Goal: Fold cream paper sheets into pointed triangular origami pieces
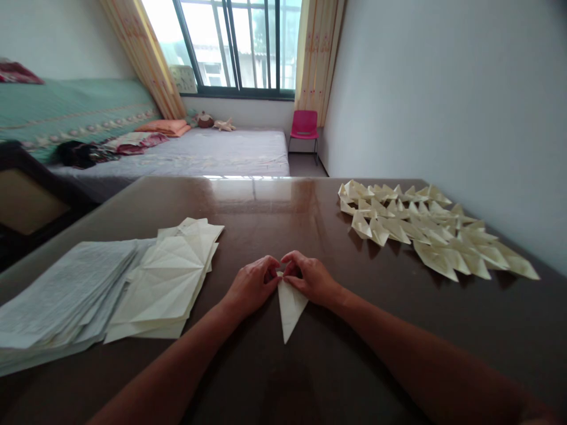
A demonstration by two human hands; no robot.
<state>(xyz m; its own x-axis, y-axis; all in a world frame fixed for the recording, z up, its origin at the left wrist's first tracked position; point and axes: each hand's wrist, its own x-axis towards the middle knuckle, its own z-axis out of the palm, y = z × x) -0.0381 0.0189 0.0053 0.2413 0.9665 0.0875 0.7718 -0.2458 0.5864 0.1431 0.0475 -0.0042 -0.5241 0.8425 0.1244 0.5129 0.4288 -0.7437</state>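
Note:
A cream sheet of folded paper [290,307], shaped into a narrow kite, lies on the dark brown table with its long point toward me. At its far end my left hand [254,280] pinches the upper left edge between thumb and fingers. Opposite it, my right hand [310,276] grips the upper right edge in the same way, the two sets of fingertips almost meeting. The fingers partly hide the paper's far tip. Left of my hands, creased cream sheets [166,271] are stacked, their star-like fold lines showing.
A thick pile of printed paper [71,289] sits at the table's left. Rows of folded paper pieces [398,218] cover the far right, near the white wall. Beyond the glossy table [266,203] are a bed [230,150] and a pink chair [304,124] under the window.

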